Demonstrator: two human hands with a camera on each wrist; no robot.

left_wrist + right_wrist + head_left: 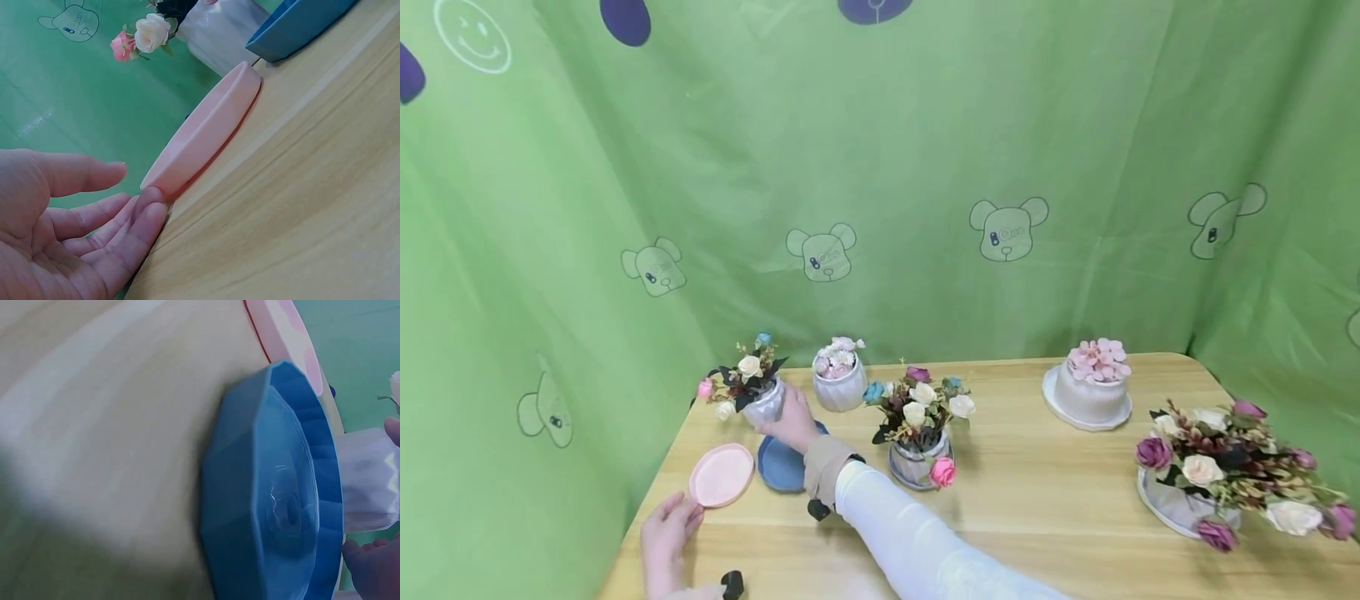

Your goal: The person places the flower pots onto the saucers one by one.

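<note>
At the left of the table, my right hand grips a white flowerpot with cream, pink and blue artificial flowers. In the right wrist view, the pot lies between thumb and fingers, partly past the frame edge. A blue saucer sits below the right wrist, partly covered by it. My left hand is beside a pink saucer. The left wrist view shows fingertips touching the near edge of the pink saucer, the thumb apart from it.
A white pot of small pale flowers stands behind the blue saucer. To its right is a potted rose arrangement on a saucer. Farther right are a pink-flowered pot and a wide purple-and-cream arrangement. A green curtain surrounds the table.
</note>
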